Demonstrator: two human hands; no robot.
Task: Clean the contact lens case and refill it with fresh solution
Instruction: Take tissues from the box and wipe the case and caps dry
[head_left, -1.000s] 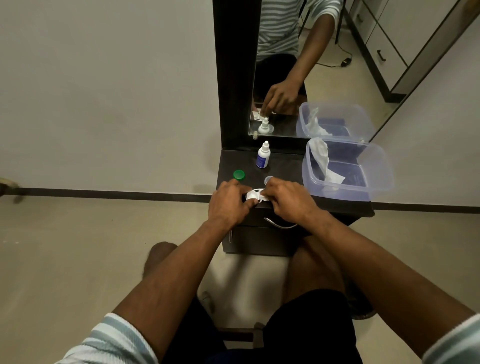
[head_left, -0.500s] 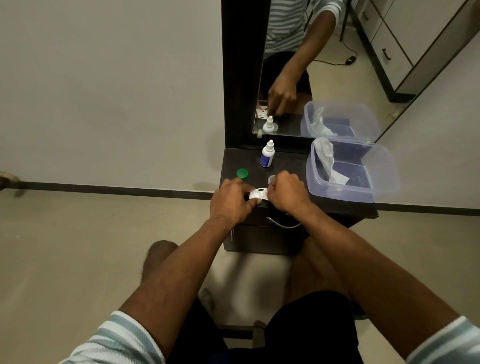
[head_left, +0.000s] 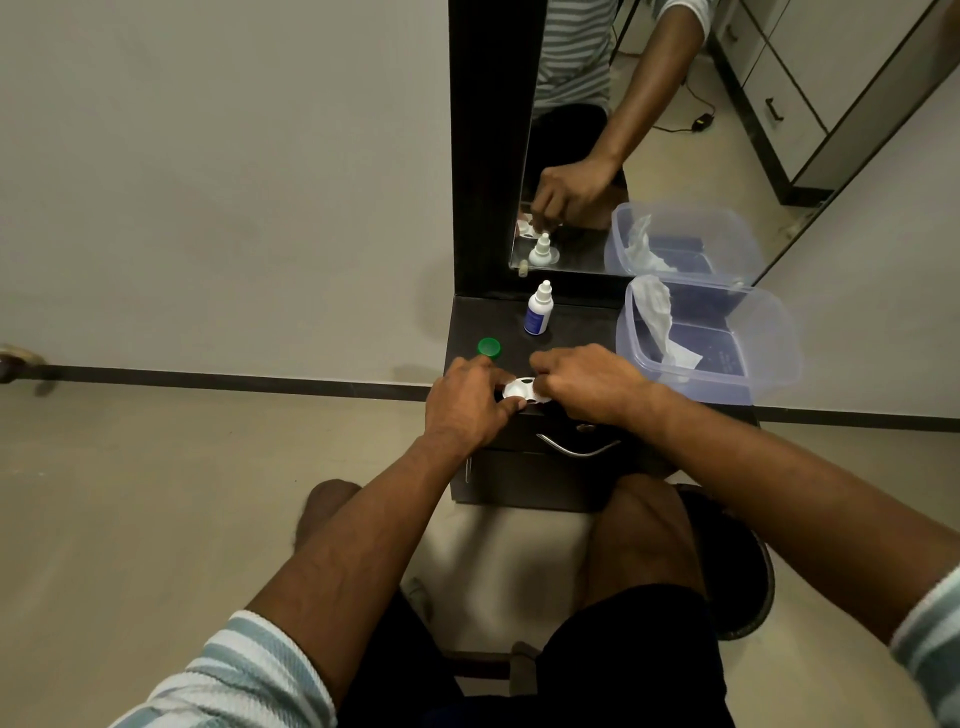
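Observation:
The white contact lens case (head_left: 518, 389) lies at the front edge of the dark table (head_left: 582, 327), between my two hands. My left hand (head_left: 467, 402) pinches its left end with thumb and fingers. My right hand (head_left: 587, 384) curls its fingertips over the right end and hides that half, so I cannot tell whether a tissue is under them. A green cap (head_left: 489, 347) lies just behind my left hand. The small white solution bottle (head_left: 538, 312) with a blue label stands upright at the back of the table.
A clear plastic tub (head_left: 769, 364) holding a crumpled tissue (head_left: 661, 317) fills the right side of the table. A mirror (head_left: 571, 130) rises behind the table. A drawer handle (head_left: 576, 448) sits below my hands, and my knees are close to the front.
Both hands stay on the case. My right hand has shifted slightly forward and now covers the small grey cap that was visible behind it.

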